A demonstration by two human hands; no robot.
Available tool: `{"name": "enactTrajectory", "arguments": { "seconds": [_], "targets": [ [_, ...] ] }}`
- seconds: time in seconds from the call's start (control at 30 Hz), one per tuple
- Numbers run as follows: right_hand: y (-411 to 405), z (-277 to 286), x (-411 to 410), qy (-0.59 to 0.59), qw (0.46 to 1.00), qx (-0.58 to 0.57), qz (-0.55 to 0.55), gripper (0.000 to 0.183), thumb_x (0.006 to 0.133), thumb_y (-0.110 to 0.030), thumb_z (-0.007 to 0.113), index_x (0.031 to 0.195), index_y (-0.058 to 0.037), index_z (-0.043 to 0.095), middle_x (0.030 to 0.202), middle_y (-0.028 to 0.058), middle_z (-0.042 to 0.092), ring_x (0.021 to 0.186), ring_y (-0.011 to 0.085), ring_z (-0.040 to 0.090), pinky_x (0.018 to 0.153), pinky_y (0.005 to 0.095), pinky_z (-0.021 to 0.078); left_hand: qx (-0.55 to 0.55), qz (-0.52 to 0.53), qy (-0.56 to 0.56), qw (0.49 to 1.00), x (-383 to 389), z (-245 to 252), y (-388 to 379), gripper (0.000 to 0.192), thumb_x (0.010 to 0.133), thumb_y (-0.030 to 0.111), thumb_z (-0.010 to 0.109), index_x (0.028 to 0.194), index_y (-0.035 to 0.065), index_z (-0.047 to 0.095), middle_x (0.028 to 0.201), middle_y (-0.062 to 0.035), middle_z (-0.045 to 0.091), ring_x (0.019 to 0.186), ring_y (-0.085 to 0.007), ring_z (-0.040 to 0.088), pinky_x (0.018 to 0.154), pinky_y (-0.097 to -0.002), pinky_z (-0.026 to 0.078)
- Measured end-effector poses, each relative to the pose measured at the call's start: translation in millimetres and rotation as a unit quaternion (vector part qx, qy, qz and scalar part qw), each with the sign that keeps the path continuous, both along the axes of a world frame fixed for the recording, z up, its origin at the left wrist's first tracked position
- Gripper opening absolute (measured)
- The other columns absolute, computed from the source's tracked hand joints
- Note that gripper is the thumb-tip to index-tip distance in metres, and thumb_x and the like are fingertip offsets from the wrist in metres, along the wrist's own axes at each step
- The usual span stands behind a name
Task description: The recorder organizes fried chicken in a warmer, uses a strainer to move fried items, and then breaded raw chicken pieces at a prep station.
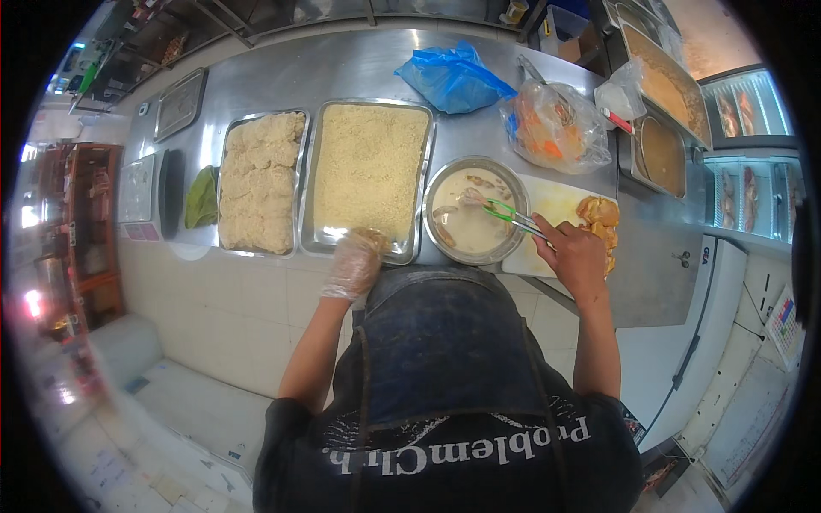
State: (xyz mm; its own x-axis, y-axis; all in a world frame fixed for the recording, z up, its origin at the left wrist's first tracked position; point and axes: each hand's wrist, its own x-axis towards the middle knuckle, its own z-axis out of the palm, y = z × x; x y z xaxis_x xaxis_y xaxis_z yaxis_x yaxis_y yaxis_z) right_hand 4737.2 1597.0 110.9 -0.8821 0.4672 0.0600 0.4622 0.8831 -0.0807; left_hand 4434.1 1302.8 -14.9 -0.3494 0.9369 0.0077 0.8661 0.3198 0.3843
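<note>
My right hand [571,250] grips metal tongs [527,226] with green tips, which dip into a round metal bowl [524,192] of pale liquid. Pieces of meat lie partly sunk in the liquid. My left hand [356,260], in a clear plastic glove, rests at the near edge of a metal tray [310,211] of yellowish crumbs [372,167]; crumbs coat its fingers, and whether they hold anything is hidden. Left of that tray, another holds crumb-coated pieces [262,179]. Orange-yellow marinated meat pieces [603,221] lie on a white cutting board [551,189] right of the bowl.
A blue plastic bag [452,80] and a clear bag with orange contents [558,128] sit behind the bowl. Green cloth [203,197], a scale [142,192] and an empty metal tray [181,102] stand at left. Deep metal pans [660,154] and scissors [684,258] are at right.
</note>
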Motion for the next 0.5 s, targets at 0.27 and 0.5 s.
{"name": "enactTrajectory", "arguments": {
  "seconds": [0.27,0.5],
  "targets": [
    [-13.2,-15.1,7.8,0.037,0.999,0.017,-0.025,0.044,0.087,-0.034,0.085,0.13,-0.0269,0.079,0.07,0.003,0.058,0.056,0.0253,0.063,0.053,0.04,0.0508,-0.146,-0.095,0.016,0.985,8.0,25.9,15.7,0.054,0.082,0.05,0.087,0.114,0.008,0.077,0.109,-0.0105,0.076,0.11,-0.0277,0.069,0.1,-0.0436,0.051],
    [-21.6,-14.6,5.6,0.075,0.996,0.014,-0.04,0.043,0.087,-0.032,0.085,0.13,-0.0258,0.08,0.07,0.0027,0.059,0.053,0.0251,0.062,0.053,0.039,0.0506,-0.224,-0.127,0.06,0.964,7.1,24.7,19.4,0.049,0.085,0.051,0.084,0.11,0.0086,0.077,0.107,-0.0092,0.075,0.108,-0.0278,0.068,0.095,-0.0431,0.052]
  ]
}}
